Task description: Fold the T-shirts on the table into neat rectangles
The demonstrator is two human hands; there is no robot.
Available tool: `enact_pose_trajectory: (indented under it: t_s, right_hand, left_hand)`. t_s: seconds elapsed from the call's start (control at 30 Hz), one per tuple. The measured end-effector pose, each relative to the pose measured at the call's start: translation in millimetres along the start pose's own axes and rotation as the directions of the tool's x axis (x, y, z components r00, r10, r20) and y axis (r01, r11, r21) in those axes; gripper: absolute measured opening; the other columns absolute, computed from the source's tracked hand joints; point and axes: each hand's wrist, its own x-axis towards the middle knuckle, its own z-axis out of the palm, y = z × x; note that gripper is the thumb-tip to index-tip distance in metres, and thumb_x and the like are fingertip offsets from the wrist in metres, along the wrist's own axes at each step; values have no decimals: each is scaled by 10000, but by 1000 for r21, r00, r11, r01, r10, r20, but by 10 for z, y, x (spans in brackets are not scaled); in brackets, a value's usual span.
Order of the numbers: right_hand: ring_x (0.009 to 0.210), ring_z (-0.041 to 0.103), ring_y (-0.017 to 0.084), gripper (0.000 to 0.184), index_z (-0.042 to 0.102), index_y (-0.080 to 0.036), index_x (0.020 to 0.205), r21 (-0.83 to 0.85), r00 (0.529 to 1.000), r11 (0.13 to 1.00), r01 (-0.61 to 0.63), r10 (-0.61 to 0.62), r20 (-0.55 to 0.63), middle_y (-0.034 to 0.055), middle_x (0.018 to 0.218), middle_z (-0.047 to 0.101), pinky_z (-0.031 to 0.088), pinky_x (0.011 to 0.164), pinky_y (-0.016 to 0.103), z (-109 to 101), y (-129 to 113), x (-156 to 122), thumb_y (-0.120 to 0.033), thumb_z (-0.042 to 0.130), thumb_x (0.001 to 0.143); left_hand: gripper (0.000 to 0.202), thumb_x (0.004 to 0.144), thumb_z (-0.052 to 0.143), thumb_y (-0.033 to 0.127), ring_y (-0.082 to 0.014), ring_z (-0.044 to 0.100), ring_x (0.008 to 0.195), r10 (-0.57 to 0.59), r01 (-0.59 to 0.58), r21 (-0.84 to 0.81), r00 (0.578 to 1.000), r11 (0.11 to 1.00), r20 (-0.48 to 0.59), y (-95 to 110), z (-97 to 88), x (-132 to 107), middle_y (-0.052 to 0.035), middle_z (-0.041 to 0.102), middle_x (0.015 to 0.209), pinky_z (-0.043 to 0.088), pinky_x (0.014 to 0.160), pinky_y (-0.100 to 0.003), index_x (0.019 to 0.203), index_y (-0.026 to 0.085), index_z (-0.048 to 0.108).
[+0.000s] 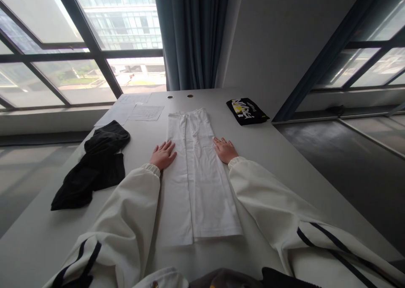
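- Two hands show on my feed from afar: the left hand left of the frame's centre and the right hand right of it, both palm down with fingers spread, pinching nothing.
- Between them, the white trousers lie flat on the worktop, waistband in the upper middle, hems towards the lower middle. I see each hand touching one side edge.
- My first worry is the creases below the waistband: if the hands pressed inward, I'd expect the thin-looking cloth to bunch there.
- I note that the legs lie side by side and the left-hand hem sits a little lower in the frame; an uneven pull could widen that mismatch.
- The pale sleeves look loose. I judge that a cuff could catch a trouser edge and drag it askew.
- At left, the crumpled dark garment lies near the worktop's edge; a wide sweep of the left arm might push it over.
- At upper right, the black printed item sits by the far right edge, where a careless right-hand reach could knock it off.
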Motion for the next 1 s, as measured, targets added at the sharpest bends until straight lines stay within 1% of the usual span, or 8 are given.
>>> enact_pose_trajectory:
  t_s: [0.23, 0.33, 0.47, 0.6, 0.7, 0.83, 0.93, 1.0]
  right_hand:
    - [1470, 446, 334, 503, 642, -168, 1469, 27, 980, 999, 46, -40, -196, 160, 1601, 519, 325, 1245, 543, 40, 27, 76, -320, 457, 1026]
    - [1371, 521, 315, 402, 742, -165, 1297, 129, 937, 971, 202, -154, -313, 177, 1441, 623, 389, 1213, 518, 3, 1, -141, -288, 520, 985]
    - [1325, 539, 308, 231, 755, -222, 1116, 235, 836, 838, 492, -380, -396, 136, 1305, 670, 424, 1168, 538, -105, -134, -814, -309, 600, 968]
    - [1097, 607, 269, 213, 729, -241, 1038, 287, 776, 722, 629, -567, -275, 106, 1122, 691, 491, 1029, 469, -239, -323, -1683, -431, 715, 941]
    - [1035, 601, 258, 340, 715, -242, 984, 257, 738, 693, 673, -652, -173, 84, 1050, 682, 464, 1001, 444, -298, -438, -2158, -562, 768, 883]
    - [985, 601, 235, 303, 700, -234, 999, 188, 709, 685, 704, -692, -137, 68, 1018, 678, 444, 964, 402, -314, -520, -2395, -501, 781, 881]
    - [910, 588, 208, 58, 685, -220, 964, 93, 718, 712, 696, -683, -137, 56, 964, 676, 435, 909, 360, -300, -528, -2422, -241, 707, 915]
    - [856, 568, 199, 94, 663, -213, 898, 48, 732, 734, 677, -667, -139, 44, 903, 663, 429, 857, 336, -273, -516, -2447, -122, 641, 900]
  left_hand:
    - [656, 1063, 325, 555, -339, 178, 1637, -10, 10, -5, 999, 1000, 51, -97, -127, 370, 2, 203, 1777, 154, 1290, -657, 1678, 324, 323]
    - [624, 1037, 416, 482, -337, 278, 1601, -31, 26, -52, 995, 998, -93, -71, -135, 298, -55, 329, 1739, 256, 1281, -588, 1622, 266, 436]
    - [425, 986, 496, 381, -294, 571, 1344, 3, -57, -168, 954, 984, -301, -49, -96, -191, -108, 637, 1461, 424, 1182, -473, 1335, 218, 676]
    - [284, 988, 512, 412, -212, 669, 894, 152, -219, -280, 958, 935, -242, 45, -60, -972, -36, 732, 964, 542, 962, -376, 1109, 245, 707]
    - [232, 1004, 522, 379, -211, 666, 948, 282, -343, -281, 930, 896, -237, 252, -52, -1467, -45, 735, 987, 526, 963, -368, 1055, 252, 709]
    - [214, 991, 584, 372, -253, 654, 1112, 318, -366, -229, 922, 902, -223, 607, -74, -1793, -77, 738, 1159, 498, 1027, -412, 1100, 267, 735]
    - [209, 1003, 553, 329, -240, 682, 950, 281, -307, -187, 947, 933, -152, 845, -103, -1908, -74, 753, 983, 514, 928, -389, 1019, 244, 744]
    - [227, 1008, 541, 323, -235, 681, 841, 250, -262, -148, 963, 954, -98, 983, -101, -1990, -62, 738, 839, 506, 849, -378, 923, 231, 730]
